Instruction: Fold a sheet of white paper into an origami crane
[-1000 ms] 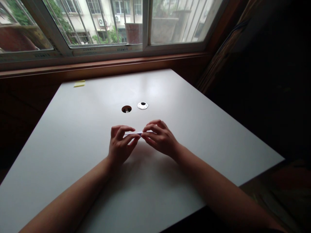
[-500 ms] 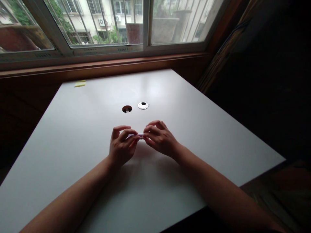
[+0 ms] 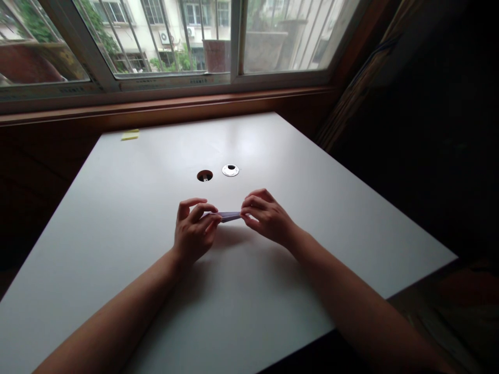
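A narrow piece of folded pale-purple paper [image 3: 231, 216] stretches between my two hands, a little above the white table [image 3: 156, 296]. My left hand [image 3: 195, 231] pinches its left end between thumb and fingers, which cover that end. At the other end, the fingertips of my right hand [image 3: 268, 215] are closed on the paper's tip. The paper looks pointed toward the right, with a layered lower edge. Shadows of both hands fall on the tabletop below.
Beyond my hands are a round hole [image 3: 205, 176] in the tabletop and a silver ring-shaped cover [image 3: 230, 170] beside it. Yellow paper [image 3: 130, 135] lies at the far left edge. A window [image 3: 156, 41] with bars outside rises behind the table.
My right hand has moved right and slightly up, away from my left hand. More of the folded paper now shows between them.
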The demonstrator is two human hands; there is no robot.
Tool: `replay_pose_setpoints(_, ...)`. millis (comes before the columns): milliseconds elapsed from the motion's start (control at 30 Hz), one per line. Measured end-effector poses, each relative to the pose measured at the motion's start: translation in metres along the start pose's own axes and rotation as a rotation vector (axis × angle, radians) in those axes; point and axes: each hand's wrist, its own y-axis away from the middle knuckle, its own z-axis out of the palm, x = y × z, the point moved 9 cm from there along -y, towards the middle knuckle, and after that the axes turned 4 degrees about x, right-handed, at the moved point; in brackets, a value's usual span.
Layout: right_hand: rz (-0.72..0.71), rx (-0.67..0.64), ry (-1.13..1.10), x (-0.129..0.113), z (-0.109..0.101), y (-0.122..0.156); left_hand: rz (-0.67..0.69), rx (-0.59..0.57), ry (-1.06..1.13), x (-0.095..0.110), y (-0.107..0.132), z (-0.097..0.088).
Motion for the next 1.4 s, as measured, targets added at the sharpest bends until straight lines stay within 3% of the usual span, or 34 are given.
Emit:
replay_pose_setpoints(267,0.022,0.026,-0.015,0.014,-0.009,0.001,-0.071,0.032,-0.006,-0.015,0.003,-0.003)
replay_pose_setpoints(800,0.037,-0.055,0.045,0.026,-0.014,0.003,-0.065,0.051,-0.028,-0.018,0.004,-0.005)
replay_pose_setpoints(1400,0.117,-0.019,0.051,0.049,-0.031,0.013,-0.060,0.076,-0.057,-0.019,0.004,-0.007)
